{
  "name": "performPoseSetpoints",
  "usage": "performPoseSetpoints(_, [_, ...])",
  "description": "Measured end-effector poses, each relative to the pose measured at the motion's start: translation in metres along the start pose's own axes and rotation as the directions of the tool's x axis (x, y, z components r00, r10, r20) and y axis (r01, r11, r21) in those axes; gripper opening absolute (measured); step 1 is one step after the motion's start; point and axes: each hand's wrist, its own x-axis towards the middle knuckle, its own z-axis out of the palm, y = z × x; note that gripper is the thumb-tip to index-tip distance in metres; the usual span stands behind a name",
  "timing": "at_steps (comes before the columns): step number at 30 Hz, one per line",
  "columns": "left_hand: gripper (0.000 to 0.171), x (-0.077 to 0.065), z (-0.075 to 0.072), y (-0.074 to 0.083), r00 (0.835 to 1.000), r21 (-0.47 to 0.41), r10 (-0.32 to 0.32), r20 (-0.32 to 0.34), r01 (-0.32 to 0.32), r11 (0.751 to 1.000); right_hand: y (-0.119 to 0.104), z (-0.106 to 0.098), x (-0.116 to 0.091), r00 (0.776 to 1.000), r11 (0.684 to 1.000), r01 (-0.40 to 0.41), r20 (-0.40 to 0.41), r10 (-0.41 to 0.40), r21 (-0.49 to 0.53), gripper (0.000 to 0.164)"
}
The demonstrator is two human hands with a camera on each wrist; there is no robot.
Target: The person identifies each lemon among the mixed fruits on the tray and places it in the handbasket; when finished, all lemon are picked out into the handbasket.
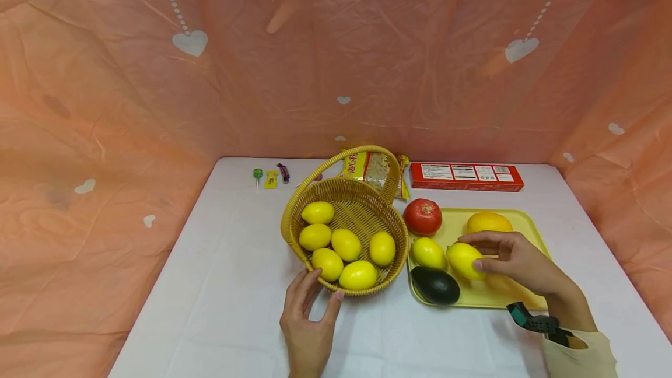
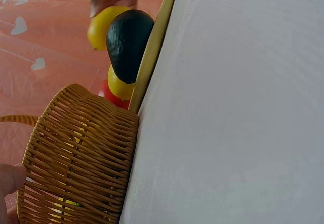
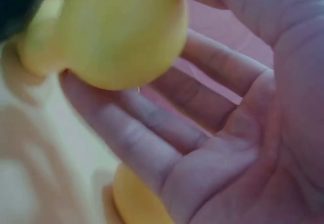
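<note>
My right hand [image 1: 501, 255] pinches a yellow lemon [image 1: 465, 261] between thumb and fingers, over the yellow tray [image 1: 504, 299]. In the right wrist view the lemon [image 3: 124, 34] rests against the fingers. My left hand [image 1: 310, 317] grips the near rim of the wicker basket [image 1: 346, 191], its fingertips right at the edge. Several lemons [image 1: 346, 245] lie inside the basket. On the tray, another lemon [image 1: 428, 253] sits beside a dark avocado [image 1: 435, 286], and an orange-yellow fruit [image 1: 489, 222] lies behind the right hand. A red fruit [image 1: 422, 217] stands at the tray's back left corner.
Behind the basket lies a clear and yellow food packet [image 1: 375, 171], with a long red box [image 1: 466, 177] to its right. A green lollipop [image 1: 258, 174], a yellow-wrapped candy [image 1: 270, 179] and a purple-wrapped candy [image 1: 283, 173] lie at the back left. A pink curtain [image 1: 336, 63] surrounds the white table [image 1: 220, 284].
</note>
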Motion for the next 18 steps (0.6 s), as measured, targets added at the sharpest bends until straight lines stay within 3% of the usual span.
performPoseSetpoints(7, [0.054,0.000,0.000,0.001,1.000,-0.004,-0.011,-0.003,0.011,1.000,-0.018,0.009,0.028,0.995,0.996,0.084,0.042,-0.085,0.025,0.041])
performPoseSetpoints(18, [0.054,0.000,0.000,0.003,1.000,-0.008,-0.022,-0.002,0.022,1.000,-0.041,0.047,0.075,0.967,0.973,0.160,0.173,-0.188,0.164,0.044])
